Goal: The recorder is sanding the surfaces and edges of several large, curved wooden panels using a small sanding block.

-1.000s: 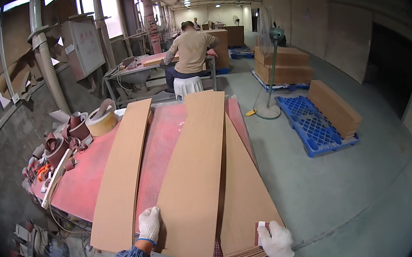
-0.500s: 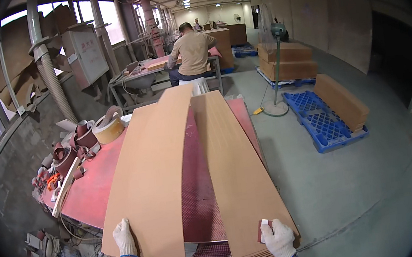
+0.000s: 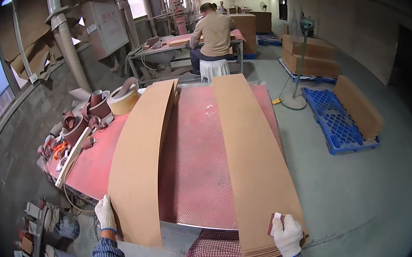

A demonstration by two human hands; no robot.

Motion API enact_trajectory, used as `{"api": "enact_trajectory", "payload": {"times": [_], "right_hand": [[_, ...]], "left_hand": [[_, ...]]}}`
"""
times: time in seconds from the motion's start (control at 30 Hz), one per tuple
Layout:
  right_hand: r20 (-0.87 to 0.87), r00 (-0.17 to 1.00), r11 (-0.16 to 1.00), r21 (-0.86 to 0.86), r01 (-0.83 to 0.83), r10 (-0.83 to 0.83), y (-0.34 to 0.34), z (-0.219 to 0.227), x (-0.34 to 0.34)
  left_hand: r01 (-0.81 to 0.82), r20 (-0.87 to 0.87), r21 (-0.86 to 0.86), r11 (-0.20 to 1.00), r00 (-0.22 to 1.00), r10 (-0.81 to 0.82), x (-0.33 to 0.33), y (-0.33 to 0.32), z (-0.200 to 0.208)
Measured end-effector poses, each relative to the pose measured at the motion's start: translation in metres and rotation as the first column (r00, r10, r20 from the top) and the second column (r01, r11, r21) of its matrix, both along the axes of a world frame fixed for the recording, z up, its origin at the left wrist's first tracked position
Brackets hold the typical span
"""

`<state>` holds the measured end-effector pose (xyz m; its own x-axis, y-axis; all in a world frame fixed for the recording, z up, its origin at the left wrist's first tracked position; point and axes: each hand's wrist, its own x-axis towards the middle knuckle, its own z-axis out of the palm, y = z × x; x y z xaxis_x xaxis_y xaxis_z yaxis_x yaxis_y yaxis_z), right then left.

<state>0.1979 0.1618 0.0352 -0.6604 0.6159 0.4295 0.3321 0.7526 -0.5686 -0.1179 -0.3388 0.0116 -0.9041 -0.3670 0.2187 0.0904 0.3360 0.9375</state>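
My left hand [image 3: 105, 214], in a white knit glove, grips the left edge of a long thin brown board [image 3: 135, 163]. That board slants over the left part of a red-topped table [image 3: 194, 181], and darker edges show beneath its far right side. At the right, a stack of similar boards [image 3: 252, 148] lies lengthwise, its layered near ends overhanging the table's front edge. My right hand [image 3: 287, 235], also gloved, is closed around a small dark-red sanding block [image 3: 273, 224] with a white part. It rests at the stack's near right corner.
Rolls of abrasive paper [image 3: 98, 108] and a yellowish tape roll [image 3: 123, 101] crowd the table's far left. Ahead, a person [image 3: 212, 32] sits on a white-covered stool [image 3: 214, 69] at another bench. A stand fan [image 3: 303, 39] and blue pallet [image 3: 336, 122] with boards stand right.
The left board has moved left and lowered toward the table, widening the gap to the right stack. My left hand still grips its edge; my right keeps the sanding block. The view has shifted.
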Motion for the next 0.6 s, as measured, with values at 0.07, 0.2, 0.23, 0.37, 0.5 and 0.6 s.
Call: {"api": "enact_trajectory", "payload": {"times": [0.07,0.2,0.23,0.37,0.5,0.6], "right_hand": [[-0.002,1.0,1.0,0.02,0.004,-0.004,0.0,0.0,-0.002],[0.014,1.0,1.0,0.028,0.002,-0.002,-0.001,-0.002,-0.002],[0.0,1.0,0.999,0.04,0.005,-0.005,-0.001,-0.003,-0.001],[0.018,1.0,1.0,0.022,0.013,-0.013,-0.001,-0.001,0.003],[0.027,0.999,1.0,0.025,0.017,-0.017,-0.001,-0.004,0.001],[0.005,1.0,0.997,0.066,0.027,-0.028,-0.002,-0.005,0.0]], "left_hand": [[0.012,0.01,0.106,0.994,1.0,-0.013,-0.005,-0.001,0.0],[-0.004,0.022,-0.006,1.0,1.0,0.005,-0.02,-0.021,-0.019],[-0.003,0.025,-0.005,1.0,1.0,0.003,-0.022,-0.021,-0.02],[0.029,0.072,-0.114,0.993,0.997,-0.021,-0.034,-0.026,-0.028],[0.053,0.095,-0.103,0.993,0.995,-0.043,-0.05,-0.035,-0.049],[0.047,0.104,-0.102,0.994,0.994,-0.036,-0.049,-0.032,-0.046]]}}
